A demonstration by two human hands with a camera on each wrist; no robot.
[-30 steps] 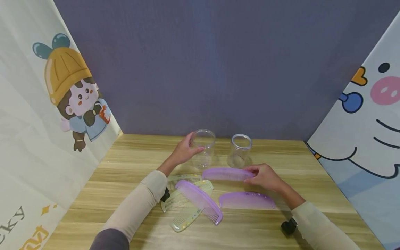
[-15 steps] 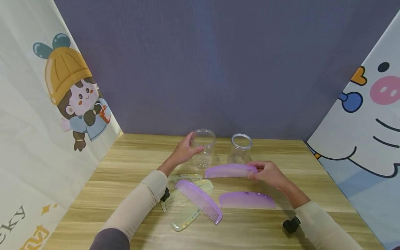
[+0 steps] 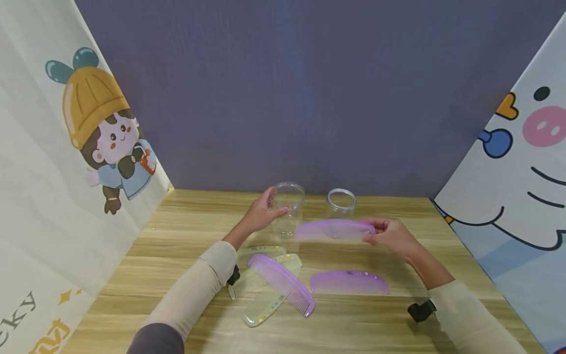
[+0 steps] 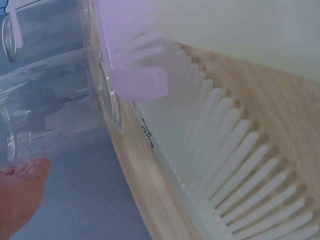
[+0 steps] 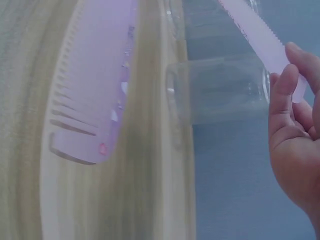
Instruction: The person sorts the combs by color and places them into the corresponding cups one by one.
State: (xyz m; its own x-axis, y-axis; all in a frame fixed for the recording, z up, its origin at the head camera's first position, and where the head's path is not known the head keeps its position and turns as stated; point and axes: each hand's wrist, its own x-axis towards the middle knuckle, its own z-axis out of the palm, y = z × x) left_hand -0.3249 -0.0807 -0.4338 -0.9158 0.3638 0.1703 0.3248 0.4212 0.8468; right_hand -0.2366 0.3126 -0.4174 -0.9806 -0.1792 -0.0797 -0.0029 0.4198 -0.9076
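My left hand [image 3: 261,212] holds a clear plastic jar [image 3: 289,196] near its rim, thumb in front and fingers at the left side. The jar stands upright at the back of the table. With thumb and fingers, my right hand [image 3: 391,238] pinches the right end of a purple comb [image 3: 329,230]. That comb is raised, teeth down, in front of a second clear jar [image 3: 341,200] and partly covers it. In the right wrist view the held comb [image 5: 262,42] slants across the jars. Another purple comb [image 3: 349,282] lies on the table below my right hand.
Left of centre, a purple comb [image 3: 283,285] lies across several pale green combs [image 3: 261,312] on the wooden table [image 3: 177,295]. A dark grey panel [image 3: 283,98] rises behind the jars. Printed cloths [image 3: 40,172] hang on both sides.
My right hand has lifted the pinched purple comb and moved it up and slightly right, toward the right jar. The left hand and its jar have stayed in place.
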